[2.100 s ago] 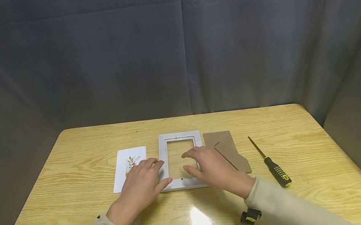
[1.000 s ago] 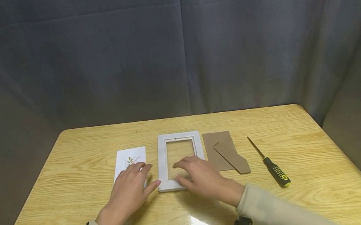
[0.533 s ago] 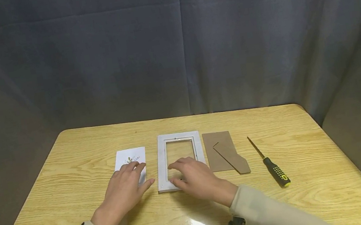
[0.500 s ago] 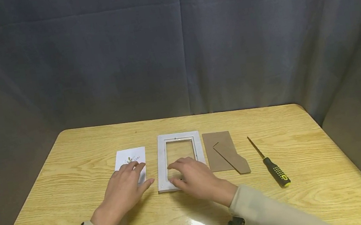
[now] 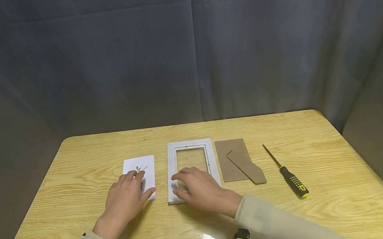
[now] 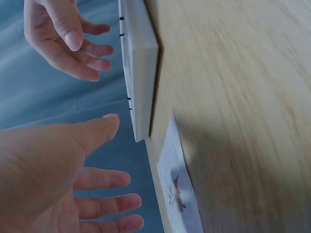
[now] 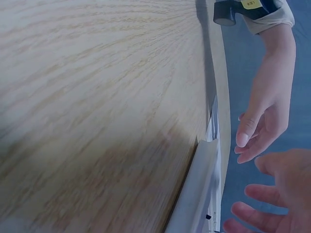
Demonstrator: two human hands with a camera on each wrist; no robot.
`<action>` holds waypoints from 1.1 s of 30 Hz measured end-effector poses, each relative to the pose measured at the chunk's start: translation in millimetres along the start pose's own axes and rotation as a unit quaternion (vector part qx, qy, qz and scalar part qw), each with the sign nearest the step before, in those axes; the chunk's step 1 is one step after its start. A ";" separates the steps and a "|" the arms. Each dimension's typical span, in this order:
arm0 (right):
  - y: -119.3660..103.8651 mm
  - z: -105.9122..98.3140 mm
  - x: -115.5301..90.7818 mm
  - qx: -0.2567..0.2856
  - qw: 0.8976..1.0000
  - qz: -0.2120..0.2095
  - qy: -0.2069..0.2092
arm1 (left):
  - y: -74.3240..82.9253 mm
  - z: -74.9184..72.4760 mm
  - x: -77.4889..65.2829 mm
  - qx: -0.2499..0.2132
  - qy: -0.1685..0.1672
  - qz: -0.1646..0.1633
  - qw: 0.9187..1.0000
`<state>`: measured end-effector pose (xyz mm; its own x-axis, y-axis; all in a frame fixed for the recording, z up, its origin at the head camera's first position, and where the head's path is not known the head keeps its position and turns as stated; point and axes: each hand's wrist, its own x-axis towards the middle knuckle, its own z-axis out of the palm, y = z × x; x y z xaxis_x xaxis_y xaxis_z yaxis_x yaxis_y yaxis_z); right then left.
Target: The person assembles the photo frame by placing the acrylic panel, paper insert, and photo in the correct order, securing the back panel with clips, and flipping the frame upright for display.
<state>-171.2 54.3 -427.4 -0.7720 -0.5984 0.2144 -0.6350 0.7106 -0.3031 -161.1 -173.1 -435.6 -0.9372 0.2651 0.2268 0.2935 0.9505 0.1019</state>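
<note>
My hands are apart, fingers loosely bent, and hold nothing. My left hand [image 5: 123,198] hovers over the card [image 5: 149,178], which lies flat on the worktop [image 5: 91,162], its printed plant partly hidden from above by my fingers. My right hand [image 5: 201,189] hovers over the near part of the pale frame [image 5: 171,167], thumb and forefinger spread; from the left wrist I see a gap between it and the frame. The frame lies flat, just right of the card and not touching it. Just right of the frame is the brown board [image 5: 225,166], its leg [image 5: 250,168] slanting across it and past its near edge. Farther right lies the screwdriver [image 5: 293,180], handle towards me. A dark curtain [image 5: 114,65] hangs behind the worktop.
</note>
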 end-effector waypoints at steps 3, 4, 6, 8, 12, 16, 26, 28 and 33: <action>-0.8 1.8 1.9 -0.006 1.000 -0.001 -0.003 | -2.0 2.4 2.1 0.003 -0.004 -0.005 1.000; -1.0 2.6 2.3 -0.008 1.000 -0.001 -0.004 | -2.6 3.4 3.0 0.004 -0.006 -0.007 1.000; -1.2 4.3 3.3 -0.012 1.000 -0.002 -0.005 | -3.4 5.2 4.8 0.004 -0.012 -0.013 1.000; -1.5 5.3 3.9 -0.014 1.000 -0.003 -0.005 | -3.7 6.3 6.6 0.002 -0.021 -0.020 1.000; -1.9 6.0 4.5 -0.015 1.000 -0.005 -0.002 | -3.1 6.6 10.1 -0.014 -0.044 -0.035 0.998; -1.8 6.0 5.2 -0.017 1.000 -0.006 -0.001 | -1.3 6.0 12.1 -0.022 -0.071 -0.043 0.996; -1.7 4.5 7.2 -0.022 1.000 -0.006 -0.010 | -1.7 12.5 12.6 0.000 -0.093 -0.042 0.995; -1.7 4.2 7.8 -0.022 1.000 -0.006 -0.012 | -1.5 12.8 13.3 0.004 -0.096 -0.044 0.994; -2.3 3.5 9.2 -0.022 1.000 -0.006 -0.016 | -0.9 11.4 15.8 0.006 -0.104 -0.048 0.993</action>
<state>-176.7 45.9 -428.0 -0.7633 -0.6178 0.1888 -0.6456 0.7181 -0.2600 -178.2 -167.9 -443.1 -0.9796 0.2005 0.0117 0.2007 0.9744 0.1016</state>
